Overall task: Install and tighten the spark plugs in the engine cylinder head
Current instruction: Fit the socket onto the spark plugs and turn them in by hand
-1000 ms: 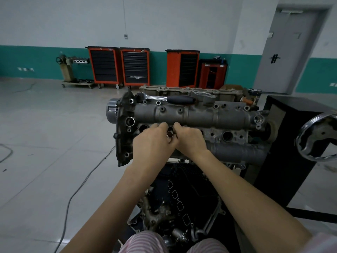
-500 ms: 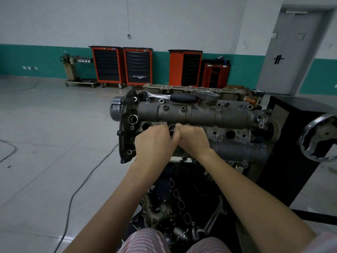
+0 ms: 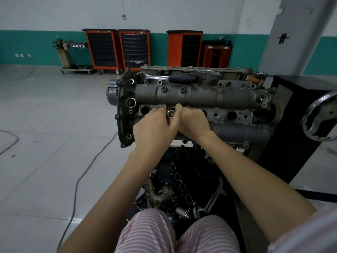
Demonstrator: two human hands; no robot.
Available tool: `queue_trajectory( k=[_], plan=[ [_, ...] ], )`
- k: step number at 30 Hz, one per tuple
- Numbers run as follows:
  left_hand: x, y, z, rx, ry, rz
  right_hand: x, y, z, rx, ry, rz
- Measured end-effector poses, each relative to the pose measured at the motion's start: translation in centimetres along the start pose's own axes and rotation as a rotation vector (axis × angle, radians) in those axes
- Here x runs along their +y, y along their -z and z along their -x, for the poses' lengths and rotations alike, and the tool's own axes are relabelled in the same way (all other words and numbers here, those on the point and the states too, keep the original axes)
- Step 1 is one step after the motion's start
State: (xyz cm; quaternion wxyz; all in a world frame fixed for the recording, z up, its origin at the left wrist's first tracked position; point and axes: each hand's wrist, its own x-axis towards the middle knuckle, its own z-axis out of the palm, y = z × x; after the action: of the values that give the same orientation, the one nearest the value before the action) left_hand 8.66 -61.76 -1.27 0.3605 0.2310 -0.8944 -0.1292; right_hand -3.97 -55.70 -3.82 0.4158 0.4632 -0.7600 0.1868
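Grey cast cylinder head (image 3: 200,95); both hands (image 3: 155,128) (image 3: 193,121) seemingly pinch a round steel socket (image 3: 171,113)

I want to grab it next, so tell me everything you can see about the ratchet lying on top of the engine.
The ratchet lies flat along the far top edge of the engine, lengthwise. It has a shiny chrome head at its left end, a chrome shank and a thick black grip on the right. Nothing holds it; both hands are lower down, at a plug hole. Whether a socket is fitted cannot be seen.
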Motion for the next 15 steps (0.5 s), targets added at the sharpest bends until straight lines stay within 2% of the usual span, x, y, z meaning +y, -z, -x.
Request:
queue_trajectory(
  k=[5,7,11,13,15],
  plan=[
    [0.00,-0.17,-0.09,0.032,-0.085,-0.094,0.11,0.16,-0.21,-0.061,-0.048,-0.029],
    [-0.21,-0.01,0.10,0.039,-0.127,-0.098,0.18,0.01,-0.33,-0.166,-0.077,0.021],
    [-0.40,0.12,0.25,0.017,-0.112,-0.087,0.38,-0.39,-0.39,-0.227,-0.073,0.049],
    [-0.19,0.13,0.10,0.002,-0.052,-0.068,0.24,-0.13,-0.40,-0.213,-0.062,0.086],
    [0.00,0.14,-0.08,-0.020,-0.010,-0.094,-0.06,0.23,-0.32,-0.074,-0.040,0.037]
  ],
)
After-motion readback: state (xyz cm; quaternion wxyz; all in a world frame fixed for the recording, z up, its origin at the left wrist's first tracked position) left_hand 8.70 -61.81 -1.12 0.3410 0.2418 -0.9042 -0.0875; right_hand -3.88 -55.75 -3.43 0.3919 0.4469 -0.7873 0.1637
